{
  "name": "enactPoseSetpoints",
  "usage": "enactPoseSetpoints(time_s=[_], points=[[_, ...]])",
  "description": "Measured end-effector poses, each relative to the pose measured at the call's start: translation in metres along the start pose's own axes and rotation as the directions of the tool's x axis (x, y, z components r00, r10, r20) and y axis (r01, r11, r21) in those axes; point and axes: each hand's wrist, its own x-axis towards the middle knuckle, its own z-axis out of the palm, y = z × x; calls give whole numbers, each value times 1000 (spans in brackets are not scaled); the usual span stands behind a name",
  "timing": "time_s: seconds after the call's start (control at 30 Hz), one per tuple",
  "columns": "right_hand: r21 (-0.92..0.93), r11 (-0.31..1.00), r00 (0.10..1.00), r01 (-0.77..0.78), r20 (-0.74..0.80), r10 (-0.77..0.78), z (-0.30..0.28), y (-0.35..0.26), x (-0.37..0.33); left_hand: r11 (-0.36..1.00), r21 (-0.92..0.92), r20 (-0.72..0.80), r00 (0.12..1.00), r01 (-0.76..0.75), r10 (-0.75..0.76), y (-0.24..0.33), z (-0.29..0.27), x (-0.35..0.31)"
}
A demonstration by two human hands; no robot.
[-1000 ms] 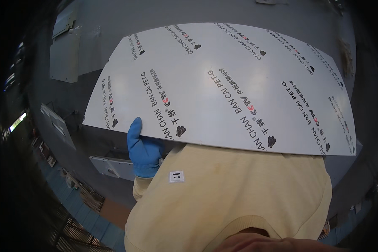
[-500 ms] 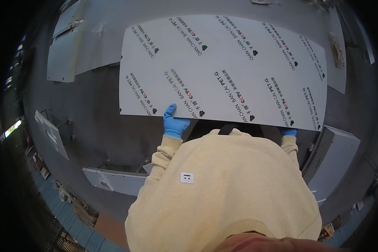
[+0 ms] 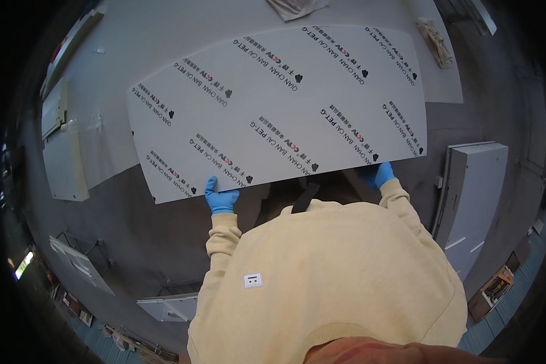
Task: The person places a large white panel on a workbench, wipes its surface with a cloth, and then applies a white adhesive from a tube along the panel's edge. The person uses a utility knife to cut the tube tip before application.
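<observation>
A large flat panel (image 3: 273,112), pale grey with rows of slanted dark print, spans the space in front of me. Its near edge tilts, the left end lower in the picture than the right. My left hand (image 3: 221,196), in a blue glove, grips that near edge with the thumb on top and the fingers hidden underneath. Farther right along the same edge, my right hand (image 3: 380,175), gloved in blue too, holds on from below, its fingers mostly out of sight.
Beyond the panel lies a broad pale work surface (image 3: 158,36). A brown bundle (image 3: 434,42) and a grey cloth (image 3: 297,7) rest on it. Stacked white panels (image 3: 476,200) stand at my right. Another panel (image 3: 82,264) leans on a rack at left; one more (image 3: 170,307) is at lower left.
The panel has shifted left and turned, its left end coming nearer and its right end moving away. Both hands have moved with it, and the right one shows more now.
</observation>
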Motion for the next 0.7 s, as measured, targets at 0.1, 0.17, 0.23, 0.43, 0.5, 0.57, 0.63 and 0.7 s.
enactPoseSetpoints(time_s=[0.1,0.17,0.23,0.43,0.5,0.57,0.63,0.7], points=[[-865,407,938,-292,-175,300,30,-37,-29,1000,14,-49,998,-25,25,1,-11,4],[-977,67,934,-204,-173,313,65,-78,-57,1000,12,-36,999,-3,3,-4,-19,3],[-914,402,959,52,158,237,79,-123,-55,1000,24,-107,994,-8,11,-8,-21,-7],[-938,-159,412,309,283,-866,113,-309,29,244,907,-43,501,-343,865,-34,62,-31],[-830,-551,62,92,557,-828,106,-370,64,-480,857,513,210,-190,833,-53,99,-36],[-759,-644,21,-98,645,-764,103,-408,92,-814,574,811,202,-89,549,-66,139,-24],[-752,-610,60,-250,617,-785,96,-433,115,-833,446,882,321,-328,345,-98,204,-5],[-764,-557,103,-327,557,-824,103,-446,133,-838,252,943,318,-485,99,-126,259,32]])
